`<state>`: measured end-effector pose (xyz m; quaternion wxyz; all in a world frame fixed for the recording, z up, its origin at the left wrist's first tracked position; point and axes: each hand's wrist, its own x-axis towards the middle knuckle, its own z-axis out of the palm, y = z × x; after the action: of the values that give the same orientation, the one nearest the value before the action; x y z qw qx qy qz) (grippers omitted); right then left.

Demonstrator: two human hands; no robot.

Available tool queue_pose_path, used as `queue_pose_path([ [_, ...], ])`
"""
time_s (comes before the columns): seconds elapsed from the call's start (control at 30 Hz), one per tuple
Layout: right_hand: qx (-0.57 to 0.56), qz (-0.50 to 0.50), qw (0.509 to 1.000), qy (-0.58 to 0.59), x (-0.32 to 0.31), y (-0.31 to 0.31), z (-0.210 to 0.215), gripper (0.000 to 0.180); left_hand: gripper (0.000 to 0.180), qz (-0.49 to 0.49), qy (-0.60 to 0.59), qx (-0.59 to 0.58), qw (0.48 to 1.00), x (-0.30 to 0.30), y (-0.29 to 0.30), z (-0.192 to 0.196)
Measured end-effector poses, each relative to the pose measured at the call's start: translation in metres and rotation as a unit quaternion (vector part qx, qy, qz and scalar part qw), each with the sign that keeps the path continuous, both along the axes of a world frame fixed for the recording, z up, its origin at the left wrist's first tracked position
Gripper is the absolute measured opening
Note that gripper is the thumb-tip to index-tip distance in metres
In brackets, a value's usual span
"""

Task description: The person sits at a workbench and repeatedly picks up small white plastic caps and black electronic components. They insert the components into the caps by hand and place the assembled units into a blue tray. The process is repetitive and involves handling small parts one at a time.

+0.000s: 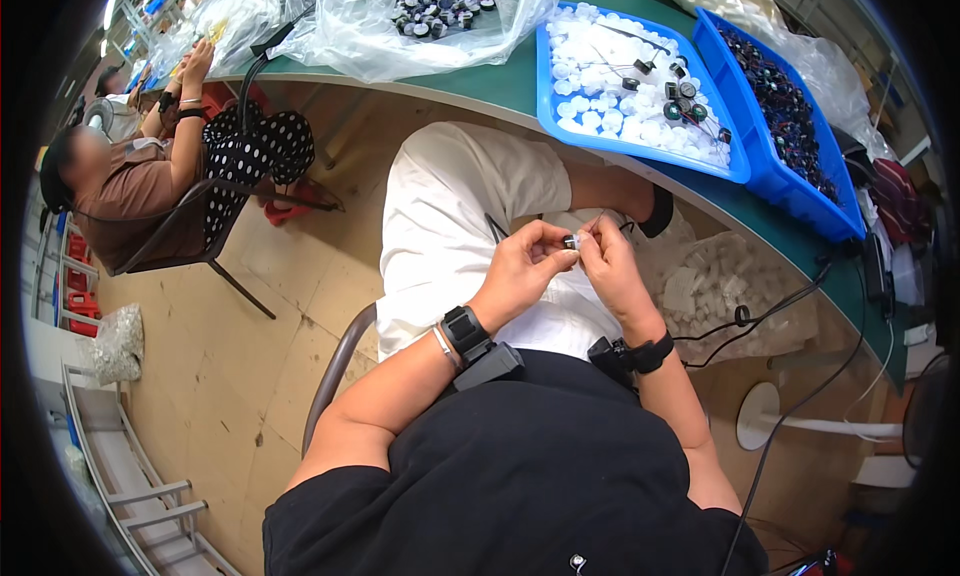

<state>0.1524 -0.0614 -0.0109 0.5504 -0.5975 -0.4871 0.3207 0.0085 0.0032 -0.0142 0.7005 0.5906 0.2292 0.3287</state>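
Green table [510,84] across the upper side, its front edge curving from upper left to lower right above a tan floor [230,376] with dark stains. At left, one co-worker [150,186] sits on a chair [243,290] near the table's front edge, both arms raised; a metal frame [150,492] stands at lower left. Beneath the table's right part: one bag of white pieces [715,286] and, nearer its right end, one stand [755,416] with a round white base. On the table, counted: one tray [543,86], blue and shallow, at the front edge; one bin [815,214], blue and deeper, along the tray's right side; one clear bag [350,36] left of the tray, carrying a pile [440,6] of dark pieces. The tray holds white caps [600,56], too many to count, and about eight black pieces [671,91], mostly toward its right edge; the bin holds an uncounted dark heap [765,96]. Two hands, over the lap: left hand [525,266], thumb and finger pinching one small part [571,242], dark with a pale end; right hand [612,266], fingertips closed on its right side
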Motion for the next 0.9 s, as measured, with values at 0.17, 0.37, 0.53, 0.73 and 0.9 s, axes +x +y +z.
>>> queue_pose_path([
  [0.17, -0.045, 0.04, 0.979, 0.195, 0.0, -0.003, 0.013, 0.014, 0.022, -0.007, -0.047, -0.092, 0.995, -0.001, 0.001, 0.002],
  [0.37, -0.041, 0.05, 0.965, 0.253, 0.0, -0.002, 0.016, 0.023, 0.024, -0.058, -0.113, -0.312, 0.942, -0.006, 0.012, -0.003],
  [0.53, 0.019, 0.046, 0.998, 0.035, -0.01, -0.001, 0.014, 0.027, 0.029, -0.104, -0.114, -0.374, 0.914, -0.008, 0.011, 0.001],
  [0.73, 0.051, 0.001, 0.979, -0.198, -0.014, -0.006, 0.029, 0.029, 0.031, -0.116, -0.11, -0.431, 0.888, -0.007, 0.006, 0.008],
  [0.9, 0.149, -0.003, 0.886, -0.439, -0.008, -0.008, 0.038, 0.02, 0.027, -0.159, -0.114, -0.439, 0.877, -0.009, 0.005, 0.014],
])
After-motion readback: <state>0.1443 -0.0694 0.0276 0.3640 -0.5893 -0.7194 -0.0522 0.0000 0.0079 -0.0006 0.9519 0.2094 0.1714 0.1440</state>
